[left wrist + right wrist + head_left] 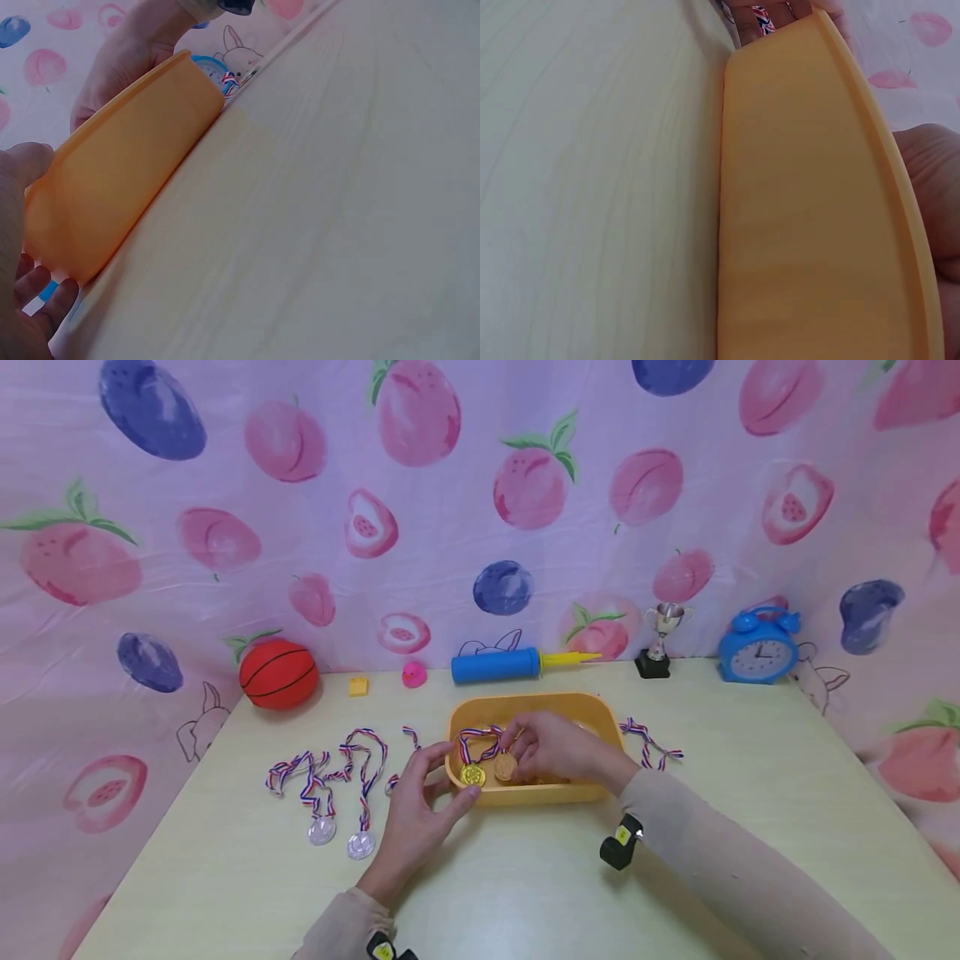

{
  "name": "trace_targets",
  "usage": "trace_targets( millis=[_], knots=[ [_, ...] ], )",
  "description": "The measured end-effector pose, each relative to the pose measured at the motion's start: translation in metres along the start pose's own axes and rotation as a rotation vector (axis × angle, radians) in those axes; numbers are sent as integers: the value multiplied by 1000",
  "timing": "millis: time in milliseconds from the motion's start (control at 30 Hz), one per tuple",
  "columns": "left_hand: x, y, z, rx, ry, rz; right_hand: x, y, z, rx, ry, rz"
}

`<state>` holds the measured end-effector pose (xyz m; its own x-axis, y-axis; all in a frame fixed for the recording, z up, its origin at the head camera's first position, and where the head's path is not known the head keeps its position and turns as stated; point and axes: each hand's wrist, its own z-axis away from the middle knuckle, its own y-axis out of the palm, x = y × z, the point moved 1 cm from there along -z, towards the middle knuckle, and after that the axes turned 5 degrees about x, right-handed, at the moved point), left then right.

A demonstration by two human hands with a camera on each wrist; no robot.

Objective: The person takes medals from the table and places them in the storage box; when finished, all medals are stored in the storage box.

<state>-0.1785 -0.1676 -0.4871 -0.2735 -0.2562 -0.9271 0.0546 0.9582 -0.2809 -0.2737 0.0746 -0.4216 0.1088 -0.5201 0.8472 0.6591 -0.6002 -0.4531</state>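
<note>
A yellow plastic basin (525, 796) stands on the table with a gold medal (472, 775) and a bronze medal (505, 767) inside, near its left end. A striped red, white and blue ribbon (467, 742) loops behind them. My left hand (420, 814) holds the basin's left front corner, its thumb near the rim and its fingers along the outer wall. My right hand (551, 745) reaches in over the front rim, its curled fingers at the bronze medal's right edge, seemingly pinching it. The basin wall hides those fingertips in both wrist views.
Left of the basin lie two silver medals (322, 830) with tangled ribbons. Another ribbon (651, 743) lies to the right. Along the back stand a red basketball (279, 674), yellow block (358, 686), pink duck (414, 674), blue pump (495, 666), trophy (657, 643) and blue clock (759, 647).
</note>
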Motion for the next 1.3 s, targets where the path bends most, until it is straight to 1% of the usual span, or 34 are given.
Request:
trace_targets(
  millis=[133, 400, 533, 633, 767, 867, 1033, 1200, 1300],
  knots=[
    [-1, 1, 0, 5, 2, 1, 0, 1, -1, 12, 19, 36],
    [0, 2, 0, 6, 2, 6, 0, 0, 2, 2, -18, 130],
    [-1, 3, 0, 3, -7, -1, 1, -2, 5, -23, -31, 219],
    [-2, 3, 0, 3, -12, -8, 2, -5, 7, -51, -36, 255],
    [-3, 4, 0, 5, -9, -11, 5, -11, 14, -83, -48, 239],
    [-3, 4, 0, 6, -3, -10, 8, -17, 20, -117, -81, 231],
    [-2, 3, 0, 2, -8, -11, 14, -29, 32, -200, -145, 229],
    [-1, 2, 0, -4, -15, -17, 15, -37, 43, -261, -226, 132],
    [-1, 1, 0, -6, -20, -21, 13, -40, 49, -278, -252, 82]
  ],
)
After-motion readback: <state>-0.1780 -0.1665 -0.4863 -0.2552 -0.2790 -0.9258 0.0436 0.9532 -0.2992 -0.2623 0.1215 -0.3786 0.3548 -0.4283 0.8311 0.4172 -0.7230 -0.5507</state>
